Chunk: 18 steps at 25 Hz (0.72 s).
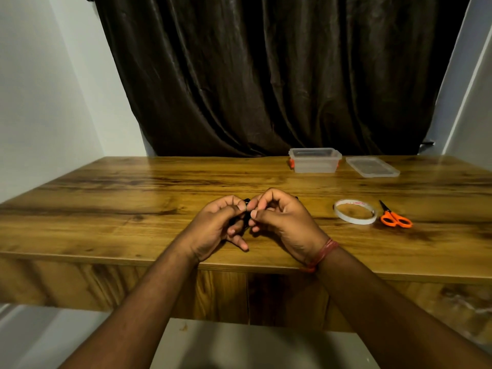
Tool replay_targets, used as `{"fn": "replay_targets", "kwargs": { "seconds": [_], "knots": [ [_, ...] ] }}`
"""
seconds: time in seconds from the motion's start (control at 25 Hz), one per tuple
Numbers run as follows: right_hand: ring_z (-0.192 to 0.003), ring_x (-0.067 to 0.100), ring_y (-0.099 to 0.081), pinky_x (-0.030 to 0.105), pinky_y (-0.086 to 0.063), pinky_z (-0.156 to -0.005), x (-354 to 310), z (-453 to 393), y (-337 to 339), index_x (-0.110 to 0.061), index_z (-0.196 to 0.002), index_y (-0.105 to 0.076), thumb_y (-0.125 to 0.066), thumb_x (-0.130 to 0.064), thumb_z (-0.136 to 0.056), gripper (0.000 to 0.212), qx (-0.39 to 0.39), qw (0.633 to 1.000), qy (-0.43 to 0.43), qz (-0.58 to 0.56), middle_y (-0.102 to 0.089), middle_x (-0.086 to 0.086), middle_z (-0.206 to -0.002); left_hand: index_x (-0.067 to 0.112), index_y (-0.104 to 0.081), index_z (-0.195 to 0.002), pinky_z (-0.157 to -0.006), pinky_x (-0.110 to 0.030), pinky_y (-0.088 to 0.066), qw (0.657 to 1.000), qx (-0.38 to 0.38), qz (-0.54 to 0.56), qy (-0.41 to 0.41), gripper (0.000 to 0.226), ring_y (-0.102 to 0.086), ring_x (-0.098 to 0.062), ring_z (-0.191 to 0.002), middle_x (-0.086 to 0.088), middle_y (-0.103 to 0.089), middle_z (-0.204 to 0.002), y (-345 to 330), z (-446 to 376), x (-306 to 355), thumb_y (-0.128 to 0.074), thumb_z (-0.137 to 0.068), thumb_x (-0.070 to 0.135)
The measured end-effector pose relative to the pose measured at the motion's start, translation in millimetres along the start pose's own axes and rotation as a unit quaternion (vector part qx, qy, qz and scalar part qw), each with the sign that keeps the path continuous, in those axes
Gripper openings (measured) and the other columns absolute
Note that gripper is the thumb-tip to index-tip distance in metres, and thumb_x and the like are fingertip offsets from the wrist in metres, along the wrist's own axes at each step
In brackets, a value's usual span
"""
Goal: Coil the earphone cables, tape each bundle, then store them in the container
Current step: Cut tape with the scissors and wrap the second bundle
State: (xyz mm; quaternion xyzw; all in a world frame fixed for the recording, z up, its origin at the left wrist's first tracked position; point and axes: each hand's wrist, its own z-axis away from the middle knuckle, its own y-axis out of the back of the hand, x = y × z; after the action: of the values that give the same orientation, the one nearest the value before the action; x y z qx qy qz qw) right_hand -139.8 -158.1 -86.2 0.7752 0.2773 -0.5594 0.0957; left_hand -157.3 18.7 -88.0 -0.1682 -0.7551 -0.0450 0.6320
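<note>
At the wooden table's front edge, my left hand and right hand pinch the small black earphone-cable bundle; a loosened grip could uncoil it.

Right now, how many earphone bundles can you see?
1: a dark earphone bundle pinched between the left hand and right hand. The container looks empty, though more could be hidden.

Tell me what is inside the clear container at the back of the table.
Through the clear container's translucent walls nothing distinct shows; its floor is too hazy to call bare. Its lid lies off, on the table beside it.
</note>
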Motion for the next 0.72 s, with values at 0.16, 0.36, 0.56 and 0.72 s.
{"fn": "replay_targets", "kwargs": {
  "seconds": [0.16,0.36,0.56,0.72],
  "knots": [
    [-0.061,0.018,-0.054,0.039,-0.044,-0.064,-2.0,1.1,0.3,-0.011,-0.083,-0.056,-0.063,0.007,-0.087,0.020,0.006,1.000,0.000,-0.006,-0.059,0.007,-0.079,0.008,-0.057,-0.087,-0.052,-0.039,-0.059,1.000,0.000,-0.003,0.003,0.011,-0.037,-0.009,-0.048,-0.003,-0.037,-0.056,-0.5,-0.9,0.2,-0.056,-0.086,0.019],
    [-0.054,0.012,-0.052,0.035,-0.046,-0.059,-0.9,0.1,1.8,-0.009,-0.098,-0.065,-0.065,0.003,-0.088,0.016,0.009,1.000,-0.029,0.004,-0.060,0.000,-0.072,0.011,-0.058,-0.083,-0.050,-0.039,-0.058,1.000,0.007,0.012,-0.008,0.008,-0.035,-0.008,-0.048,-0.004,-0.036,-0.060,-1.0,0.0,1.0,-0.056,-0.086,0.017],
    [-0.055,0.013,-0.053,0.034,-0.046,-0.058,1.8,0.2,2.1,-0.015,-0.079,-0.071,-0.073,-0.010,-0.080,0.005,0.031,0.998,-0.050,0.021,-0.062,0.002,-0.070,0.013,-0.060,-0.080,-0.049,-0.038,-0.057,0.999,0.014,0.027,-0.019,0.009,-0.034,-0.007,-0.048,-0.005,-0.035,-0.069,0.7,0.4,1.2,-0.054,-0.086,0.016],
    [-0.068,0.020,-0.058,0.031,-0.044,-0.052,-4.5,3.0,7.9,-0.016,-0.079,-0.066,-0.067,-0.009,-0.086,0.010,0.074,0.997,-0.001,-0.020,-0.065,0.004,-0.080,0.008,-0.057,-0.085,-0.049,-0.039,-0.056,0.998,-0.010,0.065,-0.013,0.016,-0.036,-0.010,-0.049,-0.008,-0.043,-0.077,1.8,-0.3,2.4,-0.052,-0.090,0.022]
  ]
}}
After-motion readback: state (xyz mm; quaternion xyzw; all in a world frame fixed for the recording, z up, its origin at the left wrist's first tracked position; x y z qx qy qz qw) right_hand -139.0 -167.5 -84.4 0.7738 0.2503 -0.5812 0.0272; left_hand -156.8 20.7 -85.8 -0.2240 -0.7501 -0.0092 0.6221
